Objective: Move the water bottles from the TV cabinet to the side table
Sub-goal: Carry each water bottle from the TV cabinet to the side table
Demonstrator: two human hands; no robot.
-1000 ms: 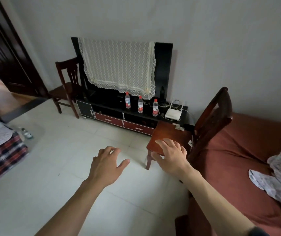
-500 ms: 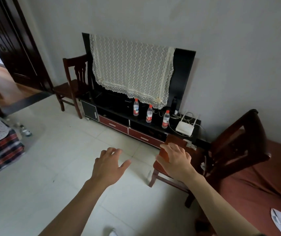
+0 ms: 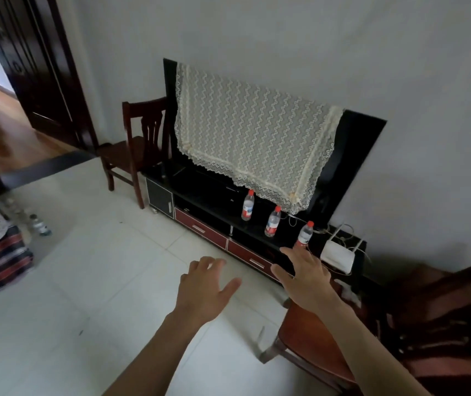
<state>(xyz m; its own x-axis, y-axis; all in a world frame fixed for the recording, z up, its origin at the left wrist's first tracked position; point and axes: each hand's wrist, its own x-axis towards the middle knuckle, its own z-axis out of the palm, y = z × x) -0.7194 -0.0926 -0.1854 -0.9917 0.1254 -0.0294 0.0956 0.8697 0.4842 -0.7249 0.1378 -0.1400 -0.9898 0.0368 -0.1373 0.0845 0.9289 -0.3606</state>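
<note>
Three clear water bottles with red caps and red labels stand upright in a row on the black TV cabinet (image 3: 200, 192): a left bottle (image 3: 247, 206), a middle bottle (image 3: 272, 222) and a right bottle (image 3: 304, 234). My right hand (image 3: 305, 277) is open with fingers spread, its fingertips just below the right bottle, not touching it. Lower and further left, my left hand (image 3: 204, 290) hovers open over the floor tiles, holding nothing.
A TV draped with a lace cloth (image 3: 253, 147) stands on the cabinet beside a white router (image 3: 338, 257) with cables. One dark wooden chair (image 3: 140, 147) is left of the cabinet, another chair (image 3: 317, 338) under my right arm. A bottle (image 3: 39, 224) stands on the floor at left.
The view has closed in on the TV cabinet. My right hand has risen from over the chair seat toward the right bottle; my left hand stays open over the floor.
</note>
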